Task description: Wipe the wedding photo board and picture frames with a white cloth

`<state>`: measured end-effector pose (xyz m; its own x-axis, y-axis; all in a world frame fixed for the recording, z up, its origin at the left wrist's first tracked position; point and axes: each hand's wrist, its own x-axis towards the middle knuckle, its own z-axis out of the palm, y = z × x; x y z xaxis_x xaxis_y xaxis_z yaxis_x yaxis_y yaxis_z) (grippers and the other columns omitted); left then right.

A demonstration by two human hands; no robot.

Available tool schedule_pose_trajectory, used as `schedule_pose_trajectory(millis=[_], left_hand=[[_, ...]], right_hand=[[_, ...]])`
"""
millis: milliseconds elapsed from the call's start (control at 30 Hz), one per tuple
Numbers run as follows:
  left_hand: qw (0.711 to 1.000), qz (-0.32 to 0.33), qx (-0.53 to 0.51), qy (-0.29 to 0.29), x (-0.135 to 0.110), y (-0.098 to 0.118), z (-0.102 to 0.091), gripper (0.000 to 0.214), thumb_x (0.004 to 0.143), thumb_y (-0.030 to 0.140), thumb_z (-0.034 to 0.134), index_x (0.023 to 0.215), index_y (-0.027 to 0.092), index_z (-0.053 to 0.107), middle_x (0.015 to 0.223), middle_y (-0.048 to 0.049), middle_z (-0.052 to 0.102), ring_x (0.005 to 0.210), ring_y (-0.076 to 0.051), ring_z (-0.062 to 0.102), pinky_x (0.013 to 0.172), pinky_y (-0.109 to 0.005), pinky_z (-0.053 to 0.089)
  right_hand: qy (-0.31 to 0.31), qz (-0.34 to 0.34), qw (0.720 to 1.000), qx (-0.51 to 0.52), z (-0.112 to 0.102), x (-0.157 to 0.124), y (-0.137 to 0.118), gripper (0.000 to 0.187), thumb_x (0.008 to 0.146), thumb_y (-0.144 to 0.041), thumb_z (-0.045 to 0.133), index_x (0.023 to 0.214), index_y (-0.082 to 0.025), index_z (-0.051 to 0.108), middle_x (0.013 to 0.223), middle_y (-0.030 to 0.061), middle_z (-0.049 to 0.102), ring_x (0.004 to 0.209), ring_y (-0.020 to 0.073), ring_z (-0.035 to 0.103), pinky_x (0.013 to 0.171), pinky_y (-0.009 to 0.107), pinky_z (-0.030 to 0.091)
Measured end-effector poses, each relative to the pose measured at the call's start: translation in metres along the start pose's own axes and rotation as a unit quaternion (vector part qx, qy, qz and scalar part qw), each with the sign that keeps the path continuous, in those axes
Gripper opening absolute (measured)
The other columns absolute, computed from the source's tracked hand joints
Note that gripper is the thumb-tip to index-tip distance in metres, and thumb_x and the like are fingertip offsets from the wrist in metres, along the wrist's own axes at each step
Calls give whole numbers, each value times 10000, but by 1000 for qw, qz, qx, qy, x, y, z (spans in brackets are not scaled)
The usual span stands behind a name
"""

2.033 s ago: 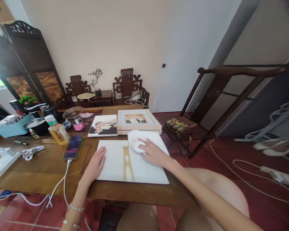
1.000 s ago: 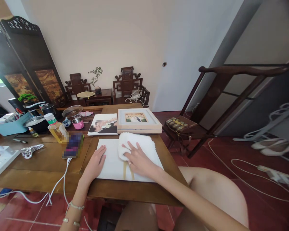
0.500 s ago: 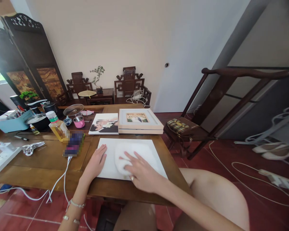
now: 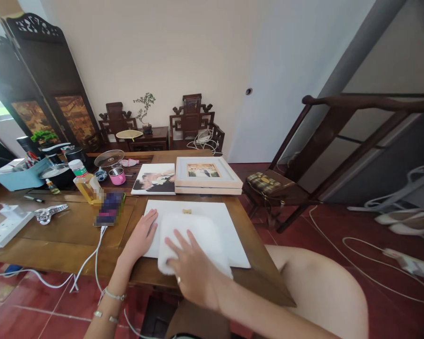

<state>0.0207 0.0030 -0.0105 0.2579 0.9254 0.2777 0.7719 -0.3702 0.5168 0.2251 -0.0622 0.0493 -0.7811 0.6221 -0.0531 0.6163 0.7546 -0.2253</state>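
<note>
White panel flat on the table, by its near edge. White cloth covers its middle, overhanging the near side; I'd keep cloth flat, pressure even. Right hand spread wide atop it, forearm slanting in; left hand flat, fingers extended, on panel's left edge. Gold fitting uncovered beyond cloth.

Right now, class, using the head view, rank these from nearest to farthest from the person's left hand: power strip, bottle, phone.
From the left hand:
1. Phone, just to its left.
2. Bottle, farther left, behind the phone.
3. Power strip, at the picture's left edge.
</note>
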Motion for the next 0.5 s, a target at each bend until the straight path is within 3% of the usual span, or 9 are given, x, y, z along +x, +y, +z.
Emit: schedule_pose_trajectory(millis=[67,167,267,367,500], left_hand=[[1000,2,4,-5,0,0,0,440,933,277,338,1318,125,486,1428,-122,441,1369,-220,337,1145,-452,253],[1000,3,9,-10,0,-1,0,448,932,259,315,1320,107,479,1430,-133,435,1369,-221,336,1143,-462,250],[1000,1,5,-5,0,-2,0,436,932,267,332,1314,129,489,1422,-128,448,1359,-221,356,1137,-471,257],[1000,-2,-9,3,0,-2,1,424,931,300,363,1306,160,501,1418,-111,457,1356,-221,362,1136,-467,260],[998,-25,-57,14,1,2,-2,458,943,367,340,1325,160,484,1426,-95,450,1361,-211,353,1148,-434,239]], right_hand=[[-21,-31,999,17,-1,-12,-12,352,763,-213,542,1095,-169,653,1468,154,357,1376,406,169,1075,649,112],[-3,-39,998,40,-2,-9,-4,353,774,-205,516,1102,-178,642,1449,119,404,1378,360,204,1095,602,130],[44,9,999,25,-1,15,25,366,771,-169,494,1111,-184,631,1427,95,444,1374,324,239,1103,558,156],[89,64,994,-17,-1,47,51,395,789,-145,467,1160,-152,602,1437,130,422,1369,350,234,1087,579,159],[114,89,989,-29,0,74,56,406,815,-153,443,1196,-103,573,1437,203,390,1363,399,207,1045,655,121]])
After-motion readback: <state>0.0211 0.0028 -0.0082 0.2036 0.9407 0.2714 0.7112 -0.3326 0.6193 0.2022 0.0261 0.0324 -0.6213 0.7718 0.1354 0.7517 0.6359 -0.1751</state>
